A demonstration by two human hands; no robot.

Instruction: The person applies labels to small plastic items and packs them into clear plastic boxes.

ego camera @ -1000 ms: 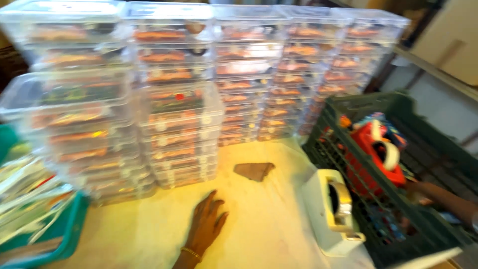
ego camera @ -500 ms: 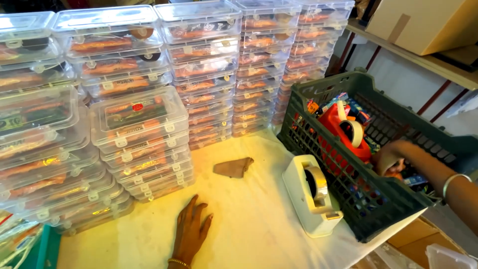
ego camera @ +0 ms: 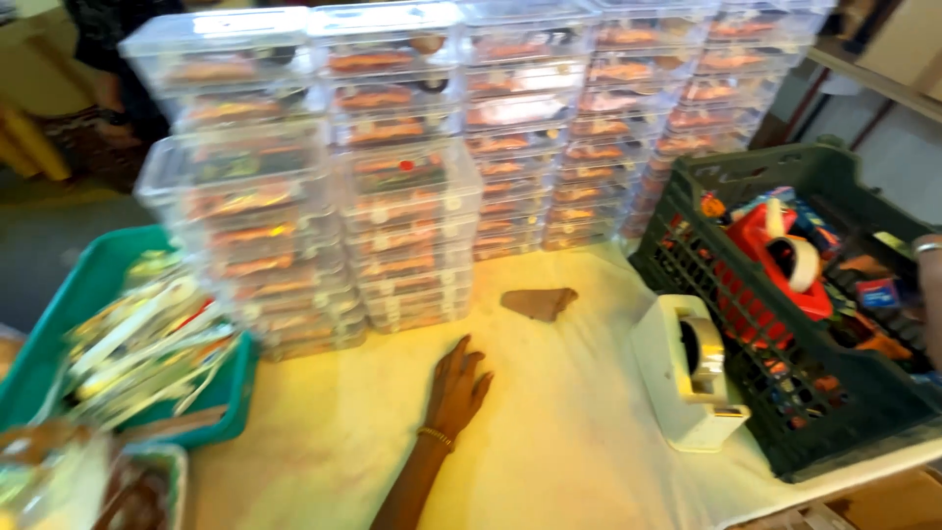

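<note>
From my remote station I see the left hand (ego camera: 457, 388) lying flat, fingers spread and empty, on the pale table cover (ego camera: 549, 442), near the stacked clear lidded boxes (ego camera: 412, 226) holding orange-red contents too blurred to name. The right arm (ego camera: 930, 294) enters at the frame's edge over the dark green crate (ego camera: 785, 432); its hand is out of view, so I cannot tell its fingers. The crate holds a red tape gun (ego camera: 780, 260) among small coloured packets. A white tape dispenser (ego camera: 690, 378) stands just beside the crate, and a teal basket (ego camera: 59, 324) of pale packets sits on the left.
</note>
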